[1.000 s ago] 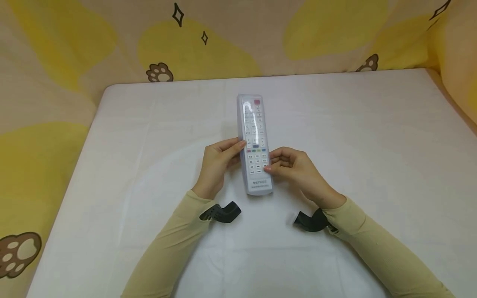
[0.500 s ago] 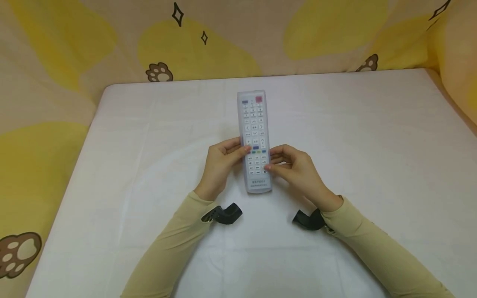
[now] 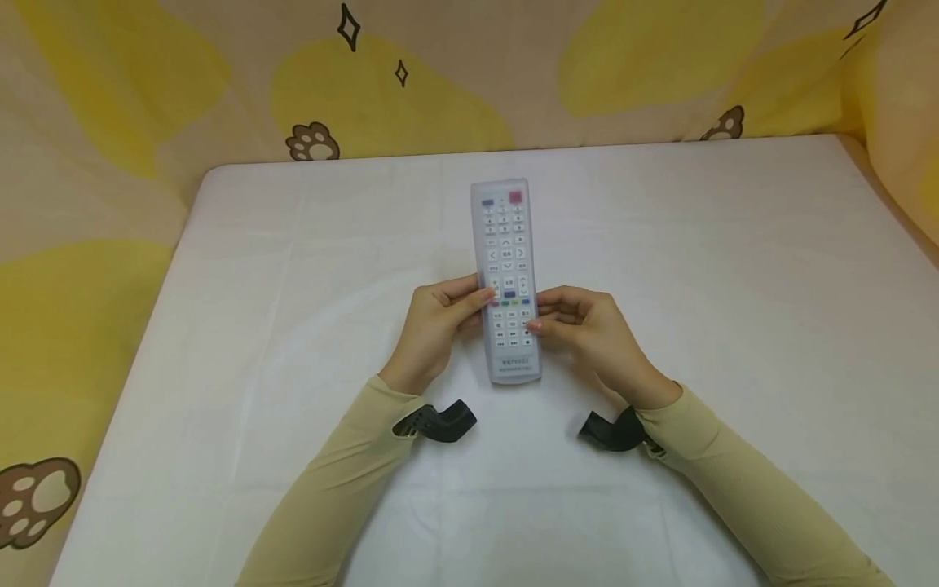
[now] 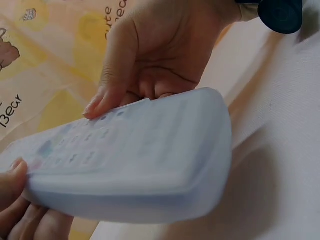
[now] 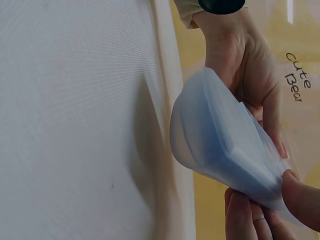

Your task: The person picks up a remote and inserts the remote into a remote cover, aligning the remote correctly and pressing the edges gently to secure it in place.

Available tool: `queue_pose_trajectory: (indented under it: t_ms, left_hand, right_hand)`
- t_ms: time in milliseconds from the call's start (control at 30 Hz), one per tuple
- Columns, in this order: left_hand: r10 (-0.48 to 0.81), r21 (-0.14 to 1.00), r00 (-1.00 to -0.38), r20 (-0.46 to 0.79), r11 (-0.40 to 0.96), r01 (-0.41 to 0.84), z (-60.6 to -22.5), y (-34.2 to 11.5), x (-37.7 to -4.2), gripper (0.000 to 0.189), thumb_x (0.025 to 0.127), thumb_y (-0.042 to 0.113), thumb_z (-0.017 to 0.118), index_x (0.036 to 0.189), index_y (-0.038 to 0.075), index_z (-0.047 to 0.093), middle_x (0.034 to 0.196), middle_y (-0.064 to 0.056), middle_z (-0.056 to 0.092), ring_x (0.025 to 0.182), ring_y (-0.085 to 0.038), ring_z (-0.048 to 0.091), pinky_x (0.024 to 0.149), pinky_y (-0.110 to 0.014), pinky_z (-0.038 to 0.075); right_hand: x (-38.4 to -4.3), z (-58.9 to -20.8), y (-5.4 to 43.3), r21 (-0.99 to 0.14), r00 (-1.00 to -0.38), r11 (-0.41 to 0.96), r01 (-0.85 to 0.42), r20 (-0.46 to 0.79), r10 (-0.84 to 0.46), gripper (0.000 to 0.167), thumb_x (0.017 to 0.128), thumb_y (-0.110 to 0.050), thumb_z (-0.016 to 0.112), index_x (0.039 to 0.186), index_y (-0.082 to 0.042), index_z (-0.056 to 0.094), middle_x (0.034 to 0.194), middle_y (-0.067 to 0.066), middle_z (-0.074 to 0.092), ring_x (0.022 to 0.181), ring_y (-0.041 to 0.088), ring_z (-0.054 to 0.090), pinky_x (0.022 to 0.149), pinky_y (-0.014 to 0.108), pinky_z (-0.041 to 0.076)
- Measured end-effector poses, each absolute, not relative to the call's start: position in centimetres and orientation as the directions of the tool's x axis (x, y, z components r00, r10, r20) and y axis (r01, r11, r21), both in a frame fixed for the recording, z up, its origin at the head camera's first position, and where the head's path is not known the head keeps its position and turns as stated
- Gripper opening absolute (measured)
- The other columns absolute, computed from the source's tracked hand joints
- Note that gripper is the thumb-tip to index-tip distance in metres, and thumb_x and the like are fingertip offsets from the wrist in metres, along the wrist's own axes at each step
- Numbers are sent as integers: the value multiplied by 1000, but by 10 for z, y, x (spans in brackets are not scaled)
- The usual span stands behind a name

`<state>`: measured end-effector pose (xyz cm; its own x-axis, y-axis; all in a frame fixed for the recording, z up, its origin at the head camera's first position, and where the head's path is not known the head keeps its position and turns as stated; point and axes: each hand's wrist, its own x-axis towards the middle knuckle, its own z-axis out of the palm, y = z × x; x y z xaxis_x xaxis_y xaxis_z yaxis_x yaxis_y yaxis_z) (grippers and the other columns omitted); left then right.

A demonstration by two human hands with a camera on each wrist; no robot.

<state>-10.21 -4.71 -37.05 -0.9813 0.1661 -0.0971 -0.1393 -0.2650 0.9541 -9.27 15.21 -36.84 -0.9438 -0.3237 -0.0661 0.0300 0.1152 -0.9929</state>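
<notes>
Both hands hold a remote control [image 3: 506, 326] in a translucent pale sleeve, its buttoned face up and its red button at the far end. My left hand [image 3: 433, 322] grips the left long edge, thumb on the face near the coloured buttons, fingers partly hidden beneath. On the right edge, a little lower, my right hand [image 3: 590, 334] pinches with thumb on top and fingers curled at the side. In the left wrist view the near end of the remote control [image 4: 150, 155] hangs over the cloth and casts a shadow. The right wrist view shows the sleeve's rounded end [image 5: 195, 125].
A white cloth [image 3: 330, 244] covers the table. Yellow patterned fabric with paw prints [image 3: 411, 106] hangs behind it and along the left side. Black wrist bands [image 3: 443, 421] stick out at both sleeve cuffs.
The remote control has tilted so its face shows more fully and the glare on it is gone. It has also shifted slightly right, the left thumb moving further onto its face.
</notes>
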Motion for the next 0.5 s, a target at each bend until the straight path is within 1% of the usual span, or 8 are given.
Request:
queue_pose_trajectory:
  t_ms: [133, 267, 367, 500]
  left_hand:
    - [155, 958, -982, -105, -249, -142, -369, -48, -102, 31, 90, -4, 58, 119, -15, 56, 114, -28, 61, 91, -13, 66, 85, -31, 52]
    - [158, 966, -979, -129, -202, -160, -370, -48, -104, 32, 90, -1, 60, 120, -11, 57, 113, -25, 62, 95, -16, 65, 87, -31, 51]
    - [185, 974, -971, -152, -141, -179, -371, -50, -107, 32, 91, 2, 60, 121, -9, 57, 114, -23, 63, 98, -18, 65, 87, -31, 51]
    - [253, 979, -950, -184, -45, -201, -372, -56, -114, 33, 91, 5, 61, 122, -8, 57, 114, -21, 64, 100, -24, 65, 84, -31, 53]
  right_hand:
    - [-93, -367, 151, -994, -940, 102, 50, -81, -331, 30, 85, 2, 66, 113, 10, 58, 103, 20, 65, 88, 18, 67, 79, 31, 54]
    - [-94, -367, 151, -992, -939, 90, 84, -109, -326, 31, 85, 1, 66, 114, 11, 57, 105, 21, 64, 89, 18, 67, 80, 33, 54]
    - [-95, -367, 151, -989, -937, 110, 100, -130, -323, 32, 86, 0, 66, 115, 11, 57, 106, 21, 64, 90, 17, 67, 81, 31, 53]
    - [-99, -369, 151, -980, -937, 171, 99, -150, -316, 33, 87, -3, 65, 116, 10, 57, 107, 22, 65, 91, 15, 66, 82, 26, 52]
